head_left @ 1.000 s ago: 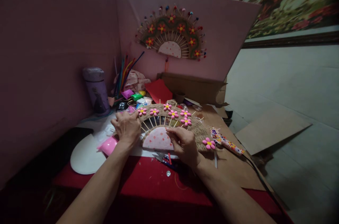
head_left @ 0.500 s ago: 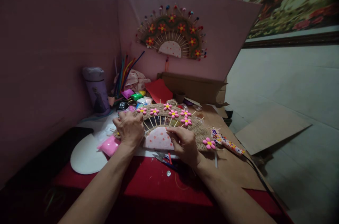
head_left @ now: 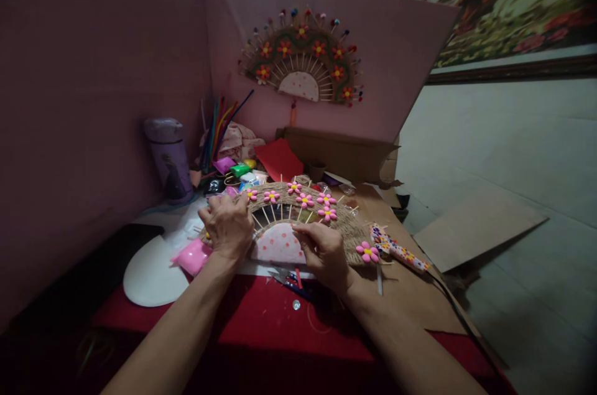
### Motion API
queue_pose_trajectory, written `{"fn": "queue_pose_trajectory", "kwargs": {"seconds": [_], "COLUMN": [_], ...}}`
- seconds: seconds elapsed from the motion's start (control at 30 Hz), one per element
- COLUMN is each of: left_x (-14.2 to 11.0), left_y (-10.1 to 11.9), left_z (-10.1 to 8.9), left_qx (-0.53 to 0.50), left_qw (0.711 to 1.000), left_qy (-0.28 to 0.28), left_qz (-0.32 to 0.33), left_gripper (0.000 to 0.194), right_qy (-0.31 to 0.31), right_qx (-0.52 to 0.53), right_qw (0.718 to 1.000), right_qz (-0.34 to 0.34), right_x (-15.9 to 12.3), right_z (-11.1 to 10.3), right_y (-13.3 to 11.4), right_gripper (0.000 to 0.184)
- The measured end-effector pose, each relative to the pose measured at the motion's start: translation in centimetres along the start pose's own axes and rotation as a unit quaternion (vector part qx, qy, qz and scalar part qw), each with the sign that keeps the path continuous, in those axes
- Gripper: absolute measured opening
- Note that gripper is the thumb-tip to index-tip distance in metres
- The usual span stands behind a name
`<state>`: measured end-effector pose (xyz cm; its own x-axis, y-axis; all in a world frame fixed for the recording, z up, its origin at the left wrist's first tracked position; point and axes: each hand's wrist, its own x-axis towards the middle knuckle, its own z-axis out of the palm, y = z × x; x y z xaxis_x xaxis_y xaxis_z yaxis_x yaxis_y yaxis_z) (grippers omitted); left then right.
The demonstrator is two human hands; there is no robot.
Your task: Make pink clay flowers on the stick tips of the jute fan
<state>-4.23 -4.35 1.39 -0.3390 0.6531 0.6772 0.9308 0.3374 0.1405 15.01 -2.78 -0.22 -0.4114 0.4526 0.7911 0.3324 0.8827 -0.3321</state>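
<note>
Two bare hands are working at a fan lying on a red tabletop. The fan (head_left: 354,230) is spreading as a twine-wrapped half circle, with thin sticks, pink flowers (head_left: 305,200) with yellow centres, and a white dotted half-round panel (head_left: 280,244) at its near middle. The left hand (head_left: 227,225) is resting over the fan's left part, fingers bent; whether they are gripping anything is hidden. The right hand (head_left: 324,253) is pinching thumb and forefinger together at the panel's right part; whether something sits between them is too small to tell. The hands are staying apart from each other, the panel between them. Scissors (head_left: 290,283) are lying just near of the panel, on the tabletop (head_left: 261,333). A pink packet (head_left: 192,257) and a white disc (head_left: 155,274) are lying left, a flowered glue gun (head_left: 400,250) right. A purple bottle (head_left: 171,162) is standing far left, and a second fan (head_left: 303,56) is hanging on the far pink board (head_left: 387,59).
</note>
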Motion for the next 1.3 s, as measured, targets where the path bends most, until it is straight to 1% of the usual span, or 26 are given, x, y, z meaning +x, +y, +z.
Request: {"fn": "queue_pose_trajectory", "kwargs": {"seconds": [0.07,0.1,0.13,0.17,0.2,0.27,0.3,0.33,0.4,0.47,0.53,0.6,0.7,0.8,0.9,0.97,1.03,1.13,1.23,1.3], "left_x": [-0.3,-0.6,-0.9,-1.2,-1.5,-2.0,-2.1,-2.2,-2.1,-1.8,-1.6,-1.6,-1.5,-1.4,-1.2,-1.1,-0.9,-0.7,-0.5,-0.3], "left_y": [0.6,1.1,1.6,2.1,2.6,3.1,3.2,3.2,2.9,2.5,2.3,2.3,2.3,2.1,1.9,1.9,2.0,2.0,1.9,1.9], "left_z": [-0.1,-0.2,-0.2,-0.3,-0.3,-0.4,-0.4,-0.5,-0.6,-0.8,-1.1,-1.4,-1.8,-2.0,-2.1,-2.2,-2.4,-2.5,-2.7,-2.7], "left_qx": [-0.031,-0.056,-0.084,-0.114,-0.141,-0.16,-0.154,-0.136,-0.085,-0.036,-0.01,-0.001,0.003,0.012,0.013,0.008,0.0,-0.01,-0.015,-0.019], "left_qw": [0.998,0.995,0.989,0.979,0.97,0.961,0.962,0.968,0.982,0.988,0.988,0.986,0.987,0.987,0.983,0.979,0.975,0.966,0.96,0.956], "left_qy": [0.025,0.027,0.017,-0.005,-0.031,-0.072,-0.089,-0.101,-0.114,-0.129,-0.147,-0.157,-0.152,-0.157,-0.183,-0.2,-0.224,-0.257,-0.279,-0.293], "left_qz": [0.039,0.075,0.122,0.168,0.198,0.214,0.208,0.188,0.127,0.074,0.056,0.053,0.042,0.019,0.016,0.019,0.012,0.004,0.008,0.004], "left_gripper": [0.036,0.038,0.039,0.038,0.036,0.033,0.032,0.032,0.034,0.039,0.043,0.048,0.052,0.05,0.05,0.051,0.051,0.052,0.055,0.057], "right_qy": [0.004,0.006,0.012,0.02,0.031,0.06,0.076,0.091,0.122,0.148,0.162,0.142,0.097,0.05,0.021,0.024,0.044,0.072,0.062,0.051], "right_qx": [0.003,0.001,-0.003,-0.009,-0.016,-0.033,-0.043,-0.056,-0.094,-0.154,-0.214,-0.262,-0.291,-0.292,-0.29,-0.285,-0.28,-0.246,-0.181,-0.149], "right_qw": [1.0,1.0,1.0,1.0,0.999,0.996,0.995,0.992,0.983,0.967,0.945,0.927,0.909,0.901,0.894,0.895,0.896,0.891,0.896,0.897], "right_qz": [0.003,0.008,0.014,0.021,0.03,0.049,0.058,0.067,0.097,0.138,0.186,0.227,0.283,0.317,0.341,0.342,0.34,0.376,0.401,0.414], "right_x": [0.0,0.0,0.0,0.0,0.0,0.1,0.3,0.5,1.0,1.7,2.3,2.7,2.9,2.8,2.6,2.6,2.7,2.6,2.3,2.0], "right_z": [0.0,0.0,0.0,0.0,0.0,-0.1,-0.3,-0.5,-1.1,-1.9,-2.9,-3.9,-4.9,-5.4,-5.6,-5.9,-6.3,-7.4,-8.2,-8.3], "right_y": [0.0,0.1,0.1,0.2,0.3,0.6,0.8,1.0,1.6,2.3,3.3,4.3,5.8,6.9,7.5,7.8,8.2,9.1,10.2,10.7], "right_gripper": [0.015,0.015,0.015,0.015,0.014,0.014,0.014,0.014,0.017,0.021,0.024,0.025,0.025,0.027,0.029,0.03,0.032,0.036,0.039,0.041]}}
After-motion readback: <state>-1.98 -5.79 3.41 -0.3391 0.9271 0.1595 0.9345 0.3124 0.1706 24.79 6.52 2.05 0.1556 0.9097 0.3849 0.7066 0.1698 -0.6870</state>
